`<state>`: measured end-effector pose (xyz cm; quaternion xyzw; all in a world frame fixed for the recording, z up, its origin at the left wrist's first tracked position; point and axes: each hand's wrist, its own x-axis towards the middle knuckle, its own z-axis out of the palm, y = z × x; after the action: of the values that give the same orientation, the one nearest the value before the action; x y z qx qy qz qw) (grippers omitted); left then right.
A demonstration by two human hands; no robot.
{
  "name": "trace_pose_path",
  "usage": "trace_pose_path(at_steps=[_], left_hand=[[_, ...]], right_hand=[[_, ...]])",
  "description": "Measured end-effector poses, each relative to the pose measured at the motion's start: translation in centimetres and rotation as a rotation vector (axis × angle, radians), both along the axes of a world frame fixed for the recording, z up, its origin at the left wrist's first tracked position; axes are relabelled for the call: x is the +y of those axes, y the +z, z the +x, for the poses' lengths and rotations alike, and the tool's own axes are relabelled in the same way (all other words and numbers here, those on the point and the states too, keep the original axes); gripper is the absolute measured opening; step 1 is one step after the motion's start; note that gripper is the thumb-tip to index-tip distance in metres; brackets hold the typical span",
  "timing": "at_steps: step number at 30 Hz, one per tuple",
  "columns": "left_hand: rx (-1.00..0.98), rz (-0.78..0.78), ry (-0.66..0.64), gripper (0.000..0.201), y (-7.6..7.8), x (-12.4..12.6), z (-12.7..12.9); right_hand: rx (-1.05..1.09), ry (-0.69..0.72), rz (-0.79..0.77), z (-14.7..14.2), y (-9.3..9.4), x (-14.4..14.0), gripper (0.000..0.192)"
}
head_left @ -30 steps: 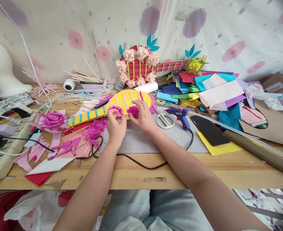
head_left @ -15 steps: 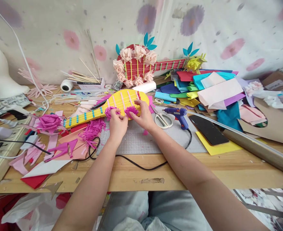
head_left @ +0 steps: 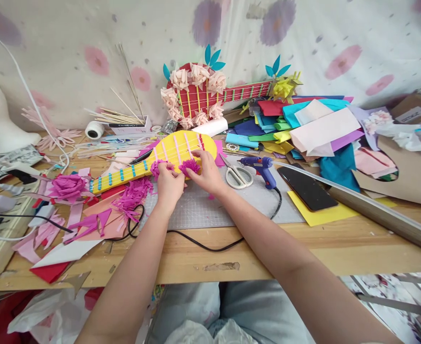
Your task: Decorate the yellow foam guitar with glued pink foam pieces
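A yellow paper guitar (head_left: 167, 152) with pink strings and blue frets lies on the table, its neck pointing left. Two magenta paper flowers sit on the near edge of its body. My left hand (head_left: 169, 184) pinches the left flower (head_left: 157, 167). My right hand (head_left: 205, 174) presses its fingers on the right flower (head_left: 189, 166) and the guitar's body. Both hands rest over a grey cutting mat (head_left: 210, 208).
Scissors (head_left: 237, 174), a blue glue gun (head_left: 262, 167) with a black cord and a black phone (head_left: 306, 188) lie to the right. A red decorated guitar (head_left: 210, 95) leans on the back wall. Coloured sheets (head_left: 314, 129) are piled at right, magenta scraps (head_left: 131, 196) and a rose (head_left: 67, 186) at left.
The view has drifted, shifting everything left and up in the picture. My hands stay on the two flowers, with the left hand now closer to the right one.
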<state>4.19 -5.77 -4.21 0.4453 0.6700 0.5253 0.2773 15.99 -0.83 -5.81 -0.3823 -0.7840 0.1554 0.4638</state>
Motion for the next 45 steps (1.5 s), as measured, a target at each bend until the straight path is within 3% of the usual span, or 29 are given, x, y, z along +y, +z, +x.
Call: trace_pose_path(at_steps=[8, 15, 20, 30, 39, 45], left_hand=[[-0.053, -0.012, -0.018, 0.034, -0.1, 0.2, 0.1], [-0.102, -0.027, 0.007, 0.021, 0.0, 0.1, -0.4], [-0.101, -0.037, 0.029, 0.028, 0.3, -0.6, -0.5], [-0.369, -0.087, 0.019, 0.032, 1.5, -1.2, 0.2], [-0.273, -0.011, 0.039, 0.035, 0.7, -1.3, -0.1], [-0.346, -0.025, 0.033, 0.033, 1.2, -1.6, 0.0]], right_hand=[[0.005, 0.0, -0.009, 0.0, 0.1, -0.1, 0.04], [-0.024, -0.003, -0.016, 0.1, 0.1, -0.1, 0.041], [-0.014, -0.006, -0.009, 0.0, -0.1, -0.1, 0.041], [-0.02, -0.013, 0.0, 0.1, 0.0, -0.1, 0.038], [-0.018, -0.008, -0.013, 0.1, 0.1, -0.2, 0.039], [-0.012, 0.001, -0.027, 0.1, 0.1, -0.2, 0.039]])
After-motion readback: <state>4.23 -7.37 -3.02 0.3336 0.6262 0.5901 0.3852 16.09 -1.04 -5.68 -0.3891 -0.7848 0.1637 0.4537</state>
